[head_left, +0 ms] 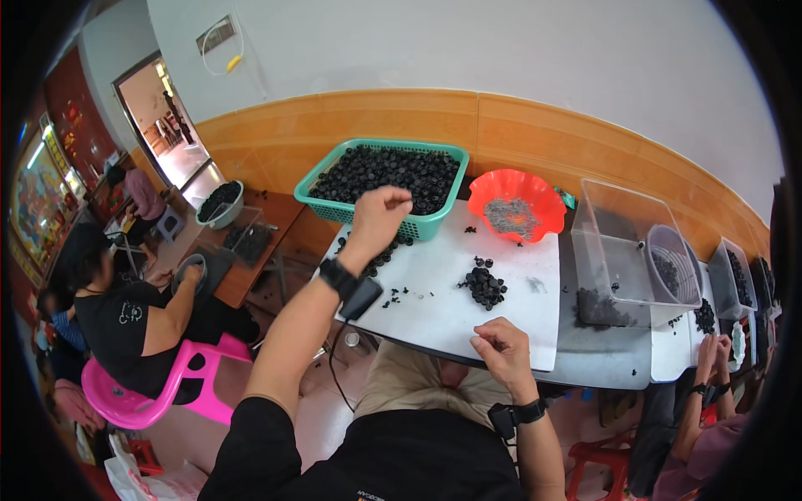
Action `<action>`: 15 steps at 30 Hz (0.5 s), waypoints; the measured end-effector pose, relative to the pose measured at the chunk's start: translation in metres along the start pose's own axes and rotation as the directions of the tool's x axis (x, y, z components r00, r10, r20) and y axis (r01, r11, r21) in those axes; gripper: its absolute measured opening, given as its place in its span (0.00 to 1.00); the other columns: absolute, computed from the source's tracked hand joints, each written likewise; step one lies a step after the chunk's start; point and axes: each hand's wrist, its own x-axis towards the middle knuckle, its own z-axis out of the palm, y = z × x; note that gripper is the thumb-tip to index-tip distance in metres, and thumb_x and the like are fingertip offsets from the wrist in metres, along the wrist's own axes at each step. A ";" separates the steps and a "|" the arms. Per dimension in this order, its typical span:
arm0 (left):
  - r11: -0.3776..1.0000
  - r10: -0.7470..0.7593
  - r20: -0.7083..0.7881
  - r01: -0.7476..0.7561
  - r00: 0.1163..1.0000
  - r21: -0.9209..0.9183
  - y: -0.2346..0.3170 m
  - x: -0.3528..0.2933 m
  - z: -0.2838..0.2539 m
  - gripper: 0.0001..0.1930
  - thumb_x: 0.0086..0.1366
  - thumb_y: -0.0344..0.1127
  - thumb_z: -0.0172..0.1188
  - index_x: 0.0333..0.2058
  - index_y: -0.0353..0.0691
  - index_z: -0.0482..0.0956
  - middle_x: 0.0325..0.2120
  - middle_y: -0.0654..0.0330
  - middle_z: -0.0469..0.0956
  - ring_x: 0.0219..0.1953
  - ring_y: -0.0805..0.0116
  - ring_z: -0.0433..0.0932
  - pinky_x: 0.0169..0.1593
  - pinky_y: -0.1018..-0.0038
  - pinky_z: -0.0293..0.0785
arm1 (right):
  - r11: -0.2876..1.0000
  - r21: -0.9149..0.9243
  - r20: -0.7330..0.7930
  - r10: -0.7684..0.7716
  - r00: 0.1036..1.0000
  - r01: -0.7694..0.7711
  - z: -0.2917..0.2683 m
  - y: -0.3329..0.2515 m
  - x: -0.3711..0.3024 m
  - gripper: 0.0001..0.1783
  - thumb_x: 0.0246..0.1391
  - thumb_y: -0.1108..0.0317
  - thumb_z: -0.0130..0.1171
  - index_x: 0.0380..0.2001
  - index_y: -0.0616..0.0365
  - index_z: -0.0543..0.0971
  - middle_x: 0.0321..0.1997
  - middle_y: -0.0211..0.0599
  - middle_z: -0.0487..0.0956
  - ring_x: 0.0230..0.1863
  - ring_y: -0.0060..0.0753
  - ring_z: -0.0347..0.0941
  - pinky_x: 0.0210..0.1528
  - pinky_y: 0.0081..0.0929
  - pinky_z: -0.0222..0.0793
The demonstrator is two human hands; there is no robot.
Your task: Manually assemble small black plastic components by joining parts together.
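Observation:
My left hand point(381, 219) is raised over the near rim of a green plastic basket point(434, 227), its fingers curled together in a pinch. The basket is heaped with small round black parts point(393, 171). What those fingers hold, if anything, is too small to make out. Close to the front edge of the white work surface point(418, 321), my right hand point(508, 355) has thumb and fingers drawn together; their contents cannot be made out either. Ahead of it lies a small pile of black parts point(486, 288). More pieces point(380, 263) are partly hidden behind my left wrist.
A scalloped red bowl point(518, 213) with small grey bits stands beside the basket. To the right are a clear plastic bin point(614, 250) and a grey basket point(675, 267). Co-workers sit at both sides, one on a pink chair point(146, 401). A cable point(336, 367) hangs from my left wrist device.

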 end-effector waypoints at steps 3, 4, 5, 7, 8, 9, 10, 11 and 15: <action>0.980 0.016 -0.006 -0.015 1.000 0.197 -0.008 0.026 -0.003 0.23 0.61 0.31 0.67 0.54 0.31 0.78 0.50 0.49 0.82 0.46 0.60 0.84 0.50 0.70 0.80 | 0.999 -0.025 -0.015 -0.021 1.000 0.021 -0.001 -0.001 0.000 0.07 0.55 0.75 0.68 0.37 0.65 0.84 0.32 0.35 0.79 0.27 0.19 0.73 0.29 0.17 0.68; 0.970 0.002 -0.003 -0.001 1.000 0.241 -0.010 0.026 -0.003 0.23 0.62 0.31 0.67 0.55 0.32 0.77 0.52 0.48 0.80 0.50 0.59 0.82 0.52 0.69 0.79 | 0.999 -0.047 -0.014 -0.029 0.999 0.028 -0.002 -0.002 0.000 0.07 0.55 0.75 0.68 0.37 0.65 0.83 0.32 0.35 0.79 0.27 0.19 0.73 0.29 0.17 0.68; 0.970 -0.011 0.012 0.008 1.000 0.241 -0.014 0.020 -0.003 0.23 0.62 0.31 0.67 0.55 0.32 0.77 0.52 0.48 0.80 0.50 0.59 0.82 0.52 0.69 0.79 | 0.999 -0.044 -0.019 -0.010 1.000 0.009 -0.002 -0.004 0.002 0.07 0.55 0.75 0.68 0.37 0.65 0.83 0.32 0.35 0.79 0.27 0.19 0.73 0.29 0.17 0.68; 0.956 0.091 0.010 -0.090 0.996 0.280 -0.021 0.004 0.003 0.20 0.62 0.32 0.67 0.53 0.35 0.80 0.52 0.49 0.81 0.52 0.58 0.80 0.54 0.67 0.78 | 0.996 -0.087 -0.015 -0.039 0.999 0.038 -0.003 -0.009 0.005 0.07 0.54 0.76 0.67 0.37 0.65 0.83 0.32 0.36 0.79 0.27 0.21 0.73 0.29 0.18 0.69; 0.928 0.145 -0.010 -0.133 0.989 0.349 -0.022 -0.006 0.005 0.16 0.60 0.32 0.68 0.47 0.37 0.83 0.50 0.51 0.81 0.52 0.54 0.80 0.54 0.65 0.77 | 0.996 -0.084 -0.013 -0.035 0.999 0.034 -0.004 -0.009 0.005 0.07 0.54 0.76 0.67 0.36 0.65 0.83 0.32 0.37 0.79 0.27 0.21 0.74 0.29 0.18 0.69; 0.859 0.311 -0.065 -0.251 0.948 0.447 -0.023 -0.019 0.008 0.12 0.59 0.30 0.68 0.42 0.37 0.85 0.48 0.52 0.82 0.51 0.53 0.80 0.53 0.64 0.77 | 0.996 -0.084 -0.018 -0.009 1.000 0.008 -0.003 -0.009 0.007 0.07 0.54 0.76 0.67 0.36 0.65 0.83 0.32 0.37 0.79 0.27 0.21 0.74 0.29 0.18 0.69; 0.849 0.360 -0.066 -0.298 0.931 0.436 -0.020 -0.030 0.009 0.11 0.58 0.29 0.69 0.40 0.36 0.85 0.46 0.52 0.83 0.50 0.53 0.80 0.52 0.64 0.77 | 0.997 -0.073 -0.014 -0.013 1.000 0.012 -0.004 -0.009 0.007 0.07 0.54 0.76 0.67 0.36 0.65 0.83 0.32 0.37 0.79 0.27 0.21 0.74 0.29 0.18 0.69; 0.838 0.409 -0.070 -0.344 0.910 0.424 -0.015 -0.039 0.010 0.10 0.57 0.28 0.69 0.39 0.36 0.85 0.45 0.52 0.83 0.49 0.54 0.80 0.52 0.64 0.77 | 0.998 -0.062 -0.009 -0.018 1.000 0.018 -0.004 -0.008 0.008 0.06 0.54 0.76 0.67 0.36 0.66 0.83 0.33 0.38 0.80 0.27 0.21 0.74 0.30 0.18 0.70; 0.876 0.396 -0.023 -0.370 0.918 0.309 -0.003 -0.073 0.018 0.09 0.56 0.26 0.70 0.37 0.35 0.84 0.41 0.52 0.84 0.45 0.55 0.82 0.49 0.67 0.77 | 0.999 -0.039 -0.016 -0.033 0.999 0.032 -0.003 -0.003 0.008 0.06 0.56 0.76 0.66 0.37 0.66 0.84 0.34 0.37 0.80 0.28 0.21 0.75 0.30 0.18 0.71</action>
